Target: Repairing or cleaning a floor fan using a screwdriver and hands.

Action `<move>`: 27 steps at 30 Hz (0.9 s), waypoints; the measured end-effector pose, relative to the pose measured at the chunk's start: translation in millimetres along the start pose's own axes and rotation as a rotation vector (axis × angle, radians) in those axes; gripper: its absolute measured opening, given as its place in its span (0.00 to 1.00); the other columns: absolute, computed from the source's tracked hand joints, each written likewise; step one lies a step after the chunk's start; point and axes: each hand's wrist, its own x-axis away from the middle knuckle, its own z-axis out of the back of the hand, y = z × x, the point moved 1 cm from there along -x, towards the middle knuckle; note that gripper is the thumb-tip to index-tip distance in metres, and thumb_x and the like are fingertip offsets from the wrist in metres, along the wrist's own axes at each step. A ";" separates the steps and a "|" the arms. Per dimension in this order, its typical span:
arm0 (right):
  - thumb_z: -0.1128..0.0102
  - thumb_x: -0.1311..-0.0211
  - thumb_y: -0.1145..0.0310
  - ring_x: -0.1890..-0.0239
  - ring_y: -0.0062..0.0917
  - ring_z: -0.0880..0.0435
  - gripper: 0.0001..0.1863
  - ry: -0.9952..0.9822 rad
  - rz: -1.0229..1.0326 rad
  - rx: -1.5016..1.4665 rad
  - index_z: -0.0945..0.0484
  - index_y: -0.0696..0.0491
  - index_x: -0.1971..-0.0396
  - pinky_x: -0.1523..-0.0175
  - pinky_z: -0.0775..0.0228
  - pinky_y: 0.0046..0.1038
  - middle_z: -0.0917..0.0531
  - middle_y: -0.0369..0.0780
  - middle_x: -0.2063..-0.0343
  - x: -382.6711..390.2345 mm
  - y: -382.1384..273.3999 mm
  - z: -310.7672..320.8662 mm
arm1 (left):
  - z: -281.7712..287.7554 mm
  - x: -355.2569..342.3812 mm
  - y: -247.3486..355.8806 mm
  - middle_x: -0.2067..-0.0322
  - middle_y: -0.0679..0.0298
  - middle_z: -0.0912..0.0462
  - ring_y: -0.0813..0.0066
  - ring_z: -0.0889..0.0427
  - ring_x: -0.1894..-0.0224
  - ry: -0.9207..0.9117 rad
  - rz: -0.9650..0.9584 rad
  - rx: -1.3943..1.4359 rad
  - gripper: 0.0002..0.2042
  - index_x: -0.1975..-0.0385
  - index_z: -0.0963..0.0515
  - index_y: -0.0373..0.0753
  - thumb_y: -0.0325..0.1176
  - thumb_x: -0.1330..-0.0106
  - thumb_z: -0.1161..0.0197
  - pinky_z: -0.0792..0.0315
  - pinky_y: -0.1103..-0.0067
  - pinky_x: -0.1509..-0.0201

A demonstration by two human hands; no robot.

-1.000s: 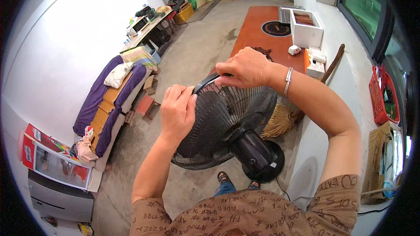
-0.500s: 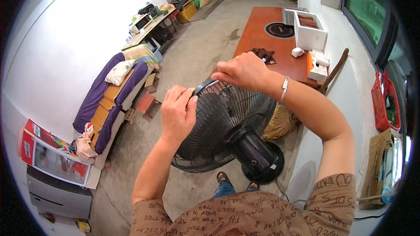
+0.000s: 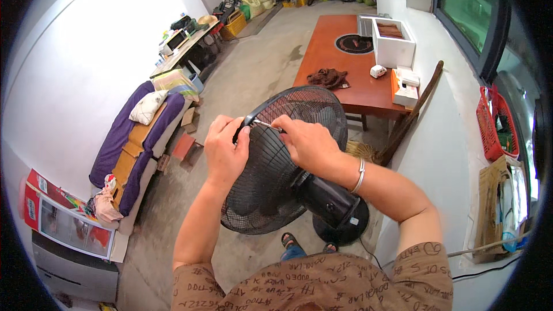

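A black electric fan (image 3: 262,170) stands in front of me, its round wire grille tilted and its round base on the floor. My left hand (image 3: 223,150) is closed on the rim of the grille, thumb on the near side. My right hand (image 3: 308,144) is closed round a screwdriver (image 3: 264,124); its thin metal shaft points left to the rim beside my left fingers. The fingers hide its handle, and whether the tip sits in a screw is too small to tell. A bracelet circles my right wrist.
At the right behind the fan, a reddish-brown table (image 3: 322,40) bears a brown cloth (image 3: 328,78) and a white box (image 3: 394,43). A wooden stick (image 3: 423,101) leans on the wall. A sofa with purple covers (image 3: 118,132) and a small red stool (image 3: 183,147) are at the left.
My right hand has moved left and down from the top rim, and the screwdriver shaft now shows plainly. My left hand keeps its hold on the rim. The view has shifted slightly.
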 end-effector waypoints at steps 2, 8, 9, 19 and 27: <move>0.45 0.37 0.68 0.67 0.45 0.18 0.12 0.049 0.023 -0.049 0.30 0.48 0.54 0.64 0.27 0.45 0.18 0.46 0.70 4.2 -0.1 -7.3 | 0.7 1.2 -0.9 0.69 0.55 0.23 0.59 0.22 0.65 -0.002 -0.006 -0.002 0.09 0.62 0.20 0.30 0.24 0.42 0.38 0.29 0.72 0.59; 0.45 0.36 0.68 0.68 0.45 0.18 0.12 0.133 0.042 -0.147 0.30 0.47 0.54 0.64 0.27 0.46 0.19 0.46 0.71 4.7 -1.9 -21.6 | 3.2 3.7 -5.6 0.69 0.56 0.24 0.56 0.23 0.63 0.004 0.055 -0.003 0.10 0.62 0.20 0.32 0.26 0.43 0.37 0.29 0.69 0.58; 0.45 0.36 0.68 0.68 0.45 0.18 0.11 0.153 0.047 -0.173 0.30 0.48 0.54 0.64 0.27 0.46 0.18 0.46 0.71 4.6 -4.0 -22.3 | 4.6 4.5 -7.4 0.69 0.56 0.24 0.56 0.23 0.63 0.010 0.055 0.001 0.10 0.63 0.20 0.32 0.26 0.43 0.37 0.29 0.69 0.58; 0.45 0.36 0.69 0.66 0.47 0.19 0.10 0.156 -0.021 -0.260 0.29 0.50 0.56 0.63 0.29 0.47 0.18 0.48 0.71 7.2 -11.7 -18.6 | 2.1 3.1 -9.5 0.70 0.56 0.23 0.56 0.23 0.65 0.005 0.042 0.028 0.08 0.65 0.20 0.33 0.26 0.43 0.37 0.29 0.69 0.59; 0.43 0.38 0.71 0.70 0.43 0.19 0.10 0.243 -0.028 -0.280 0.26 0.49 0.57 0.66 0.30 0.41 0.20 0.46 0.77 7.1 -11.6 -26.4 | 0.5 -5.1 -6.6 0.70 0.56 0.23 0.60 0.21 0.66 -0.070 0.076 -0.059 0.08 0.64 0.21 0.33 0.30 0.38 0.39 0.29 0.72 0.60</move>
